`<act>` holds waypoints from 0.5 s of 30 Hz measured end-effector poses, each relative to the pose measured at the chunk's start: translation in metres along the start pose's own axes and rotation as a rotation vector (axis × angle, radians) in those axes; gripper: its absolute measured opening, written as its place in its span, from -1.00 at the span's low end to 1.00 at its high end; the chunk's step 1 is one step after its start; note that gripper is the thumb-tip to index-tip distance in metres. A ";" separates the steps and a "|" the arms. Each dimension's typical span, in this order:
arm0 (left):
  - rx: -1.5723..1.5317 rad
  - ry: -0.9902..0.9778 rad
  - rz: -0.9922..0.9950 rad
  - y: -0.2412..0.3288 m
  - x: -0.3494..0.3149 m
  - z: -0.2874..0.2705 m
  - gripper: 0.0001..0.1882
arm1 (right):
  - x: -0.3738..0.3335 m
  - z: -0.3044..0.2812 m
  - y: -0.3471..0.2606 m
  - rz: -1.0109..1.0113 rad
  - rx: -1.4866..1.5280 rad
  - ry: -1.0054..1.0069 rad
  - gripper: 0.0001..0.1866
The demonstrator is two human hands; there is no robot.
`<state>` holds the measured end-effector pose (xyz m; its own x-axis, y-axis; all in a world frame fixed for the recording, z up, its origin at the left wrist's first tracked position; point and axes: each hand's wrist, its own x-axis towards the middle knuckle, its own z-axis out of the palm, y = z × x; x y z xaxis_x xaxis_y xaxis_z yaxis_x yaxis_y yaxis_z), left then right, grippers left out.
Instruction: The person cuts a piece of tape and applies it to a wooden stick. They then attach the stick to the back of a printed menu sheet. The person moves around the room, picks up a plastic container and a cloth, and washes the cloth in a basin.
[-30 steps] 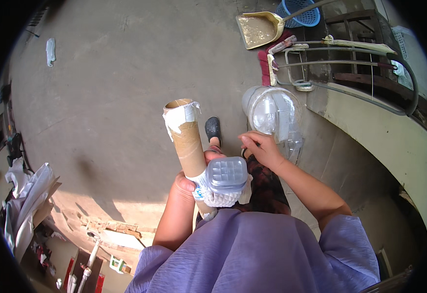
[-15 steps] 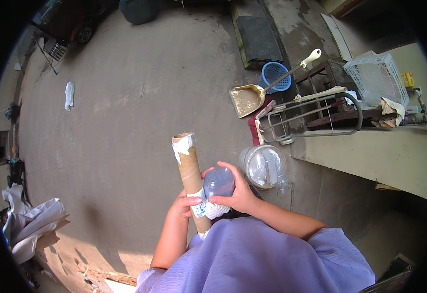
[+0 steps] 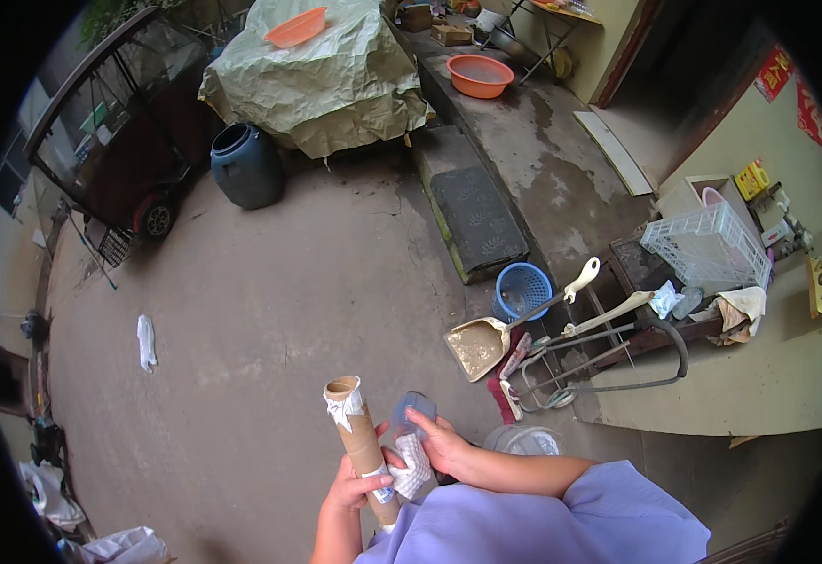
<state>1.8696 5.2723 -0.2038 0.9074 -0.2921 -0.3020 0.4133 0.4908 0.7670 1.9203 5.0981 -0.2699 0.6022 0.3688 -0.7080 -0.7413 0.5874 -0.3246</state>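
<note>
My left hand (image 3: 353, 487) grips the lower part of a brown cardboard tube (image 3: 358, 442) held upright, with white tape stuck near its open top. My right hand (image 3: 441, 442) holds a clear plastic bottle (image 3: 409, 415) with a crumpled white label or cloth (image 3: 415, 472) against the tube's right side. Both hands are close together in front of my lilac shirt, low in the middle of the head view.
A clear plastic container (image 3: 526, 440) lies on the concrete ground by my right arm. To the right are a dustpan (image 3: 482, 346), a blue basket (image 3: 522, 289), a metal trolley frame (image 3: 608, 362) and a white crate (image 3: 709, 244). A dark barrel (image 3: 245, 164) and a tarp-covered heap (image 3: 322, 70) stand farther off.
The view has tilted up from the ground at my feet to the wider yard. My right hand left the clear container and now holds the bottle against the tube.
</note>
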 end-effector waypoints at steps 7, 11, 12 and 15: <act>0.184 0.043 0.092 0.143 0.130 -0.008 -0.11 | 0.081 0.080 -0.144 -0.100 0.162 -0.105 -0.50; 0.189 0.064 0.160 0.197 0.225 -0.016 -0.15 | 0.110 0.100 -0.242 -0.198 0.157 -0.133 -0.44; 0.160 0.053 0.162 0.207 0.249 -0.017 -0.16 | 0.117 0.103 -0.259 -0.209 0.171 -0.166 -0.43; 0.098 -0.024 0.167 0.233 0.328 -0.016 -0.17 | 0.136 0.126 -0.316 -0.262 0.196 -0.245 -0.36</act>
<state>2.2650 5.3044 -0.1333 0.9602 -0.2334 -0.1533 0.2467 0.4520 0.8572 2.2742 5.0537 -0.1844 0.8338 0.3351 -0.4387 -0.4969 0.8017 -0.3321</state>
